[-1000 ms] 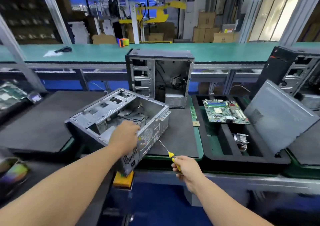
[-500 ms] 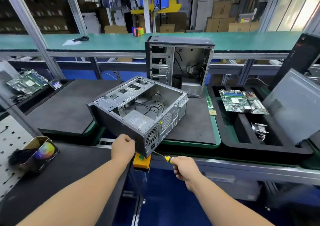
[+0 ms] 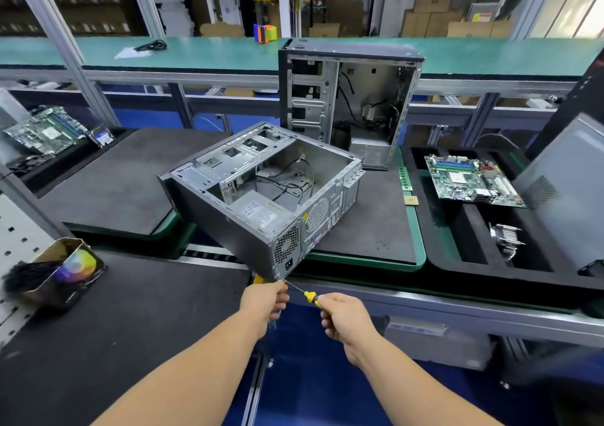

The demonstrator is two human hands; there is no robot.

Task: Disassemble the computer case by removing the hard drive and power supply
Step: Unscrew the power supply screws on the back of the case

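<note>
Computer case [image 3: 261, 193] lies on its side, open face up, across the near edge of a dark foam mat [image 3: 369, 226]; its rear corner overhangs toward the person. Power supply [image 3: 261, 213] sits inside at that near rear corner, label up, loose cables behind it.

Right hand [image 3: 343, 319] closed in a fist around the yellow handle of a screwdriver [image 3: 305, 293]; shaft points up-left, tip at the case's lowest rear corner. Left hand [image 3: 264, 301] just below that same corner, fingers curled near the shaft's tip; whether it pinches the shaft or only steadies it, cannot tell. Both hands sit below and just beside the case, close together.

Second case [image 3: 349, 105] stands upright behind. Motherboard [image 3: 474, 180] lies in a black tray [image 3: 457, 262] to the right.
</note>
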